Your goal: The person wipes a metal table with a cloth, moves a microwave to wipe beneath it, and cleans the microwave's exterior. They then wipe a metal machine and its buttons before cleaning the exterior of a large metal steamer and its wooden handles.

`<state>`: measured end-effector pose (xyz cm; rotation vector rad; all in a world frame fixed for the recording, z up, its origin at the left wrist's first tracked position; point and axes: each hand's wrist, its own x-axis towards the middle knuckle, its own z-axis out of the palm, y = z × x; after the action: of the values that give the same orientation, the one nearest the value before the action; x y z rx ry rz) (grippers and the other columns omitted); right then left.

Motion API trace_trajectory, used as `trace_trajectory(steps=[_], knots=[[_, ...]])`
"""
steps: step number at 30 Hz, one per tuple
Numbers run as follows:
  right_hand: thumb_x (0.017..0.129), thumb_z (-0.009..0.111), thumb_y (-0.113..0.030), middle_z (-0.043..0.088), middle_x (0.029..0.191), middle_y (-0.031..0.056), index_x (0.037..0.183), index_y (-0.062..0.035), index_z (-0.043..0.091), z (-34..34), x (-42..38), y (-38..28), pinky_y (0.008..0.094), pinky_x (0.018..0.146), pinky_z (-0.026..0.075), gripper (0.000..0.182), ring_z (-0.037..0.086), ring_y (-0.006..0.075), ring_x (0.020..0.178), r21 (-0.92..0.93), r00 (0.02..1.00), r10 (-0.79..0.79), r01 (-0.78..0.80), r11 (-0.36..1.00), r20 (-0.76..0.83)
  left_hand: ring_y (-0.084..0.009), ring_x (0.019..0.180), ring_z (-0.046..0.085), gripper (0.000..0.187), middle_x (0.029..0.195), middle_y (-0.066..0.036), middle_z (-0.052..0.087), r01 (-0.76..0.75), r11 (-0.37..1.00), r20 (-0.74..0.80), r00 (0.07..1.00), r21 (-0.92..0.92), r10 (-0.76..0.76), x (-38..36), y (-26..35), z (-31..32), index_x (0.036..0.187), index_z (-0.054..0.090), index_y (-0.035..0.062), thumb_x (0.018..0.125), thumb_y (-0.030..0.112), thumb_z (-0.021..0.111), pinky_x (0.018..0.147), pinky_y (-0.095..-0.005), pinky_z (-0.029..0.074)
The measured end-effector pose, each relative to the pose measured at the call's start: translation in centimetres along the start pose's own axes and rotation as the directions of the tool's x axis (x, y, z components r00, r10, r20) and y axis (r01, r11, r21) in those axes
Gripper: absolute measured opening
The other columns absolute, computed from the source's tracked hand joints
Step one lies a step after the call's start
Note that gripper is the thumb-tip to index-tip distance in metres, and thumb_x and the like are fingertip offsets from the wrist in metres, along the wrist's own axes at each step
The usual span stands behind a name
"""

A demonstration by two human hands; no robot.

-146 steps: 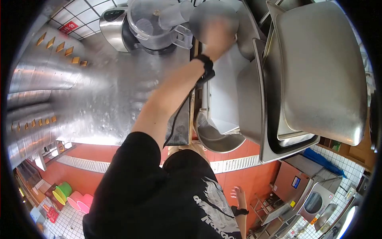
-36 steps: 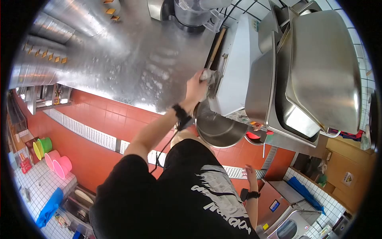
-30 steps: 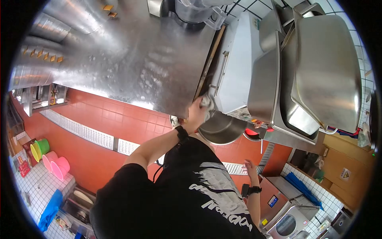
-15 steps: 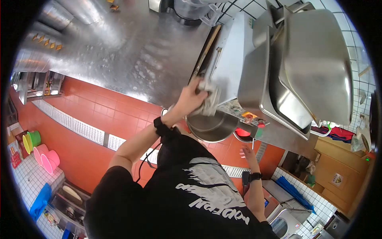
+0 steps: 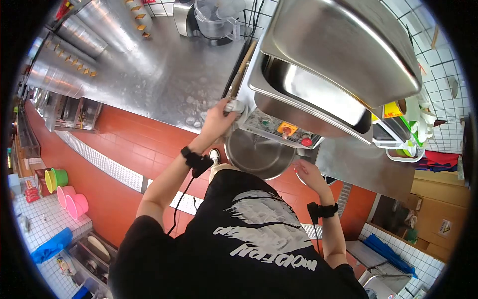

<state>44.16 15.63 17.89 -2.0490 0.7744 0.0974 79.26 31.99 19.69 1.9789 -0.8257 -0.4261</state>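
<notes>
My left hand is closed on a crumpled pale cloth, at the corner between the steel counter and a machine's control panel. That panel carries an orange-backed switch and a red button. Below it is a large round steel bowl, whose inside looks bare. Close to the bowl's right rim, my right hand hangs with loosely bent fingers apart and nothing in them.
Large steel pans are stacked on the machine. The wet steel counter holds a blender-like appliance and stacked metal cylinders at the back. A second steel surface lies to the right. Red tiles cover the floor.
The view has shifted, bringing the control panel into fuller sight. My left hand with the cloth is now at the panel's left corner. My right hand has come nearer the bowl's rim.
</notes>
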Motion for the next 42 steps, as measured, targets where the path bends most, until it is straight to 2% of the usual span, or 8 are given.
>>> trace_trajectory(steps=[11,16,18,22,24,27,34,42], knots=[[0.092,0.055,-0.012,0.066,0.102,0.0168,0.113,-0.0023,0.060,-0.9,2.3,-7.5,0.0379,0.080,0.051,0.023,0.064,0.0319,0.094,0.111,0.891,-0.444,0.434,0.894,0.092,-0.0163,0.088,0.054,0.038,0.101,-0.009,0.056,-0.162,0.899,-0.360,0.933,-0.406,0.005,-5.4,8.8,4.7,0.117,0.045,0.0013,0.083,0.004,0.062,0.077,-0.0298,0.047],[0.090,0.063,-0.019,0.058,0.125,0.0173,0.128,-0.0008,0.051,-1.3,0.1,-9.0,0.0373,0.093,0.047,0.044,0.058,0.0276,0.115,0.344,0.934,-0.320,0.356,0.869,-0.157,-0.0188,0.095,0.060,0.041,0.104,-0.012,0.060,-0.259,0.945,0.098,0.954,-0.201,0.282,-9.2,10.0,3.8,0.117,0.053,0.0058,0.078,0.002,0.066,0.081,-0.0310,0.049],[0.081,0.073,-0.021,0.040,0.141,0.0214,0.138,-0.0036,0.040,-1.3,-0.7,-10.7,0.0419,0.099,0.042,0.068,0.045,0.0346,0.127,-0.140,0.650,-0.611,0.625,0.768,-0.452,-0.0136,0.100,0.055,0.042,0.107,-0.005,0.058,-0.087,0.915,0.267,0.942,-0.394,0.204,-9.4,11.1,3.7,0.121,0.048,0.0069,0.084,-0.001,0.064,0.087,-0.0291,0.046],[0.074,0.076,-0.011,0.027,0.147,0.0269,0.146,-0.0046,0.026,0.5,0.0,-12.6,0.0477,0.104,0.038,0.089,0.033,0.0457,0.132,-0.213,0.517,-0.660,0.676,0.706,-0.546,-0.0096,0.113,0.045,0.047,0.113,-0.001,0.050,0.350,0.715,0.585,0.805,-0.605,0.101,-9.6,15.2,3.7,0.133,0.036,0.0125,0.093,0.007,0.059,0.095,-0.0252,0.039],[0.070,0.078,-0.007,0.032,0.143,0.0277,0.145,-0.0083,0.030,-0.1,1.1,-12.5,0.0495,0.101,0.040,0.089,0.038,0.0462,0.129,-0.277,0.472,-0.644,0.633,0.723,-0.602,-0.0159,0.114,0.051,0.051,0.118,-0.006,0.055,0.083,0.747,0.504,0.786,-0.660,0.358,-8.5,15.1,3.4,0.134,0.040,0.0140,0.089,0.006,0.061,0.094,-0.0297,0.042],[0.069,0.079,-0.012,0.044,0.138,0.0178,0.135,-0.0175,0.047,-0.5,2.2,-13.7,0.0486,0.094,0.045,0.074,0.050,0.0370,0.121,-0.619,0.027,-0.783,0.597,0.511,-0.621,-0.0317,0.108,0.058,0.040,0.129,-0.016,0.058,-0.819,0.574,0.236,0.558,-0.001,0.796,-5.7,17.4,-3.1,0.107,0.067,0.0067,0.071,0.000,0.050,0.093,-0.0385,0.046],[0.082,0.059,-0.025,0.051,0.133,-0.0016,0.116,-0.0210,0.062,0.4,7.2,-18.9,0.0380,0.094,0.044,0.034,0.043,0.0194,0.128,-0.911,0.157,-0.983,0.386,0.146,-0.092,-0.0280,0.089,0.060,0.030,0.098,-0.011,0.066,-0.697,0.717,0.115,0.710,-0.027,0.695,0.1,20.0,-5.4,0.105,0.066,0.0053,0.084,-0.006,0.049,0.080,-0.0372,0.048],[0.079,0.062,-0.021,0.046,0.139,0.0065,0.123,-0.0239,0.060,-3.3,3.2,-11.0,0.0433,0.103,0.037,0.044,0.043,0.0250,0.124,-0.925,0.430,-0.863,0.137,0.353,-0.266,-0.0262,0.088,0.057,0.021,0.093,-0.008,0.061,-0.803,0.593,0.290,0.582,0.059,0.760,1.0,19.0,-2.4,0.106,0.068,0.0093,0.087,0.006,0.061,0.077,-0.0366,0.048]])
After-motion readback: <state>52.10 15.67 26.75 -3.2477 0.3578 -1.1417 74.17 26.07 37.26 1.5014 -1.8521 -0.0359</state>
